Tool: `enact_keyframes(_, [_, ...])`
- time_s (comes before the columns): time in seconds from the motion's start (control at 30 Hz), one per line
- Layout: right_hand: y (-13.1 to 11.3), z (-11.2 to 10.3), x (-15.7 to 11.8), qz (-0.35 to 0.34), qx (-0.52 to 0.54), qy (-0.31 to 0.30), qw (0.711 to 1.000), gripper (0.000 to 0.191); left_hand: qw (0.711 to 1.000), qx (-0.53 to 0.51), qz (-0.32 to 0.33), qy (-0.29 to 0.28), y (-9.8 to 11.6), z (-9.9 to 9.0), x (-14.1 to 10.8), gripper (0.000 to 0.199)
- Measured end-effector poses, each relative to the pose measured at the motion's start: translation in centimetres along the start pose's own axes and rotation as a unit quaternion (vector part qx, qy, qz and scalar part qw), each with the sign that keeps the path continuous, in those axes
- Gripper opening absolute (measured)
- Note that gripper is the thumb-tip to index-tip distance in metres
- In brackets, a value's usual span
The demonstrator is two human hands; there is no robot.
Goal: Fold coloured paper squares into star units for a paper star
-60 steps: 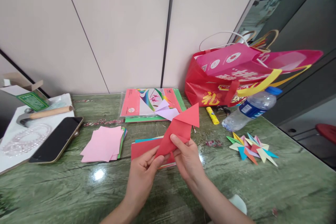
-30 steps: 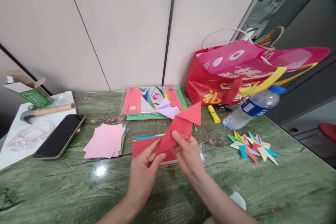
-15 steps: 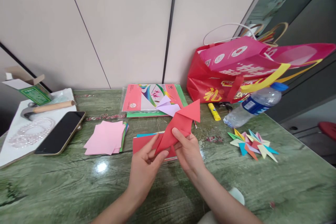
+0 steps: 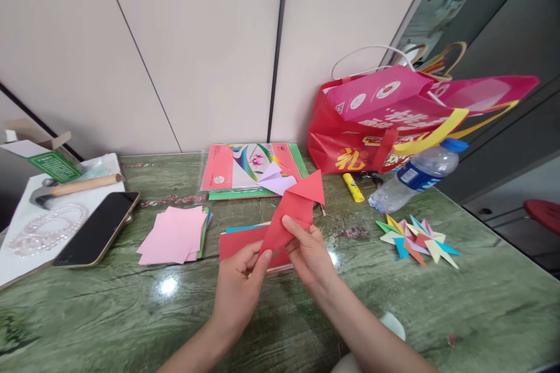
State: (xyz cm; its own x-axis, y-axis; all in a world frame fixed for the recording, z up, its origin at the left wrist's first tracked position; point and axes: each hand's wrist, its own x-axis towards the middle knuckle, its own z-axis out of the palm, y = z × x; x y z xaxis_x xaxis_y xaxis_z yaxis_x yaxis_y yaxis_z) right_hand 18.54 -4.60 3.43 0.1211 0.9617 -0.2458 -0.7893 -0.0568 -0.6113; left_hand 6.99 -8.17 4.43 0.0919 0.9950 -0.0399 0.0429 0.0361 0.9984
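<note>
A folded sheet of red origami paper (image 4: pixel 286 210) is held up between my two hands, its pointed flap at the upper right. My left hand (image 4: pixel 242 280) pinches its lower left corner between thumb and fingers. My right hand (image 4: pixel 310 253) grips its right side, thumb on the front face and the fingers mostly behind. Beneath it on the table lies a stack of coloured paper (image 4: pixel 231 242) with a red sheet on top, partly covered by my hands. A folded lilac paper piece (image 4: pixel 276 179) rests just beyond, on a packet of craft paper (image 4: pixel 223 166).
Pink paper squares (image 4: pixel 175 233), a phone (image 4: pixel 97 227), a hammer (image 4: pixel 83 185) and a beaded string (image 4: pixel 48 230) lie leftward. On the right are a red bag (image 4: pixel 336 140), a glue stick (image 4: pixel 353 187), a plastic bottle (image 4: pixel 415 178) and multicoloured folded paper stars (image 4: pixel 417 239).
My left thumb has slid up slightly along the lower corner of the red paper, and both hands still hold it. The whole view has shifted a little.
</note>
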Motion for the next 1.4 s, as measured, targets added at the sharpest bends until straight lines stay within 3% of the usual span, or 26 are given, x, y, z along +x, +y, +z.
enact_keyframes(0.17, [0.1,-0.1,0.1,-0.019,-0.038,-0.012,0.999,0.021,0.998,-0.042,-0.031,-0.026,0.4,-0.4,1.0,0.025])
enact_keyframes(0.5, [0.7,0.1,-0.8,-0.001,-0.12,-0.058,0.991,0.021,0.997,0.04,0.03,0.06,0.6,-2.3,2.1,0.015])
enact_keyframes(1.03, [0.5,0.2,-1.3,-0.015,-0.177,-0.086,0.98,0.023,0.995,0.019,0.044,0.088,0.8,-2.2,2.0,0.009])
enact_keyframes(1.4, [0.8,-0.1,-1.0,-0.026,-0.189,-0.09,0.977,0.024,0.997,0.008,0.037,0.074,0.6,-2.2,1.8,0.007])
